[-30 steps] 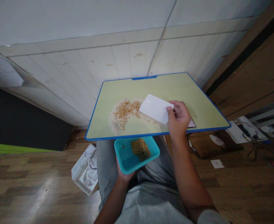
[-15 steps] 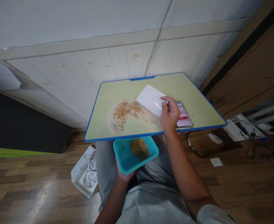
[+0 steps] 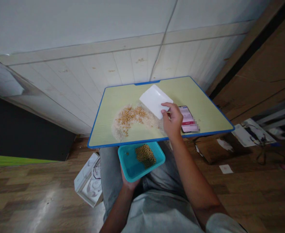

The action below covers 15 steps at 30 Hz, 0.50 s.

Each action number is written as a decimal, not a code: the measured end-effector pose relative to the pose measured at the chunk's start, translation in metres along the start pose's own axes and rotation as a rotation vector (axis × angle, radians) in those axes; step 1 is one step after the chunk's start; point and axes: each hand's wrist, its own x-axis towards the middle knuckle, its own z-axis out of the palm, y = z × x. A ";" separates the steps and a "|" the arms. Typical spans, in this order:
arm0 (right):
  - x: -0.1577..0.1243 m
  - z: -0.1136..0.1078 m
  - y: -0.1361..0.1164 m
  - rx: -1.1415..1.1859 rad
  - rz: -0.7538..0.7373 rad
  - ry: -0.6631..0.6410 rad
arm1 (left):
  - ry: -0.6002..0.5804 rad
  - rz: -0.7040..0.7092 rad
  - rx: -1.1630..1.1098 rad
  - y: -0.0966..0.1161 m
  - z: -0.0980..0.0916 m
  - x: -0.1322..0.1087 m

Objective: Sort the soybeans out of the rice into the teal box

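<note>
Between the thumb and fingers of my right hand (image 3: 173,120) is a stiff white card (image 3: 155,99), tilted over the right part of a spread of rice (image 3: 118,129). Round yellowish beans, which look like soybeans (image 3: 130,115), lie mixed on top of the rice. My left hand (image 3: 130,182) grips a turquoise plastic tray (image 3: 129,166) from below, its fingers mostly hidden under it. Inside the tray is a heap of similar beans (image 3: 145,155), with a few loose ones at the left. The tray is held just below the table's front edge, above my lap.
The small table (image 3: 200,97) has a pale green top and blue rim, close to the wall. A phone (image 3: 187,119) lies right of my right hand. An opened white box (image 3: 90,181) stands on the floor at left; a cardboard box (image 3: 212,150) is under the table's right side.
My right hand has shifted slightly left and away from me with the white card, showing more of the phone. The left hand and tray stay nearly still.
</note>
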 end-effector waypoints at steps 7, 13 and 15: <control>-0.004 0.003 0.006 0.051 0.122 0.047 | 0.041 -0.002 0.008 0.001 -0.005 0.000; -0.003 0.002 0.004 -0.003 0.095 0.051 | 0.094 -0.006 0.023 0.000 -0.010 -0.001; -0.003 0.002 0.004 -0.009 0.095 0.055 | 0.120 0.019 0.028 -0.002 -0.009 -0.002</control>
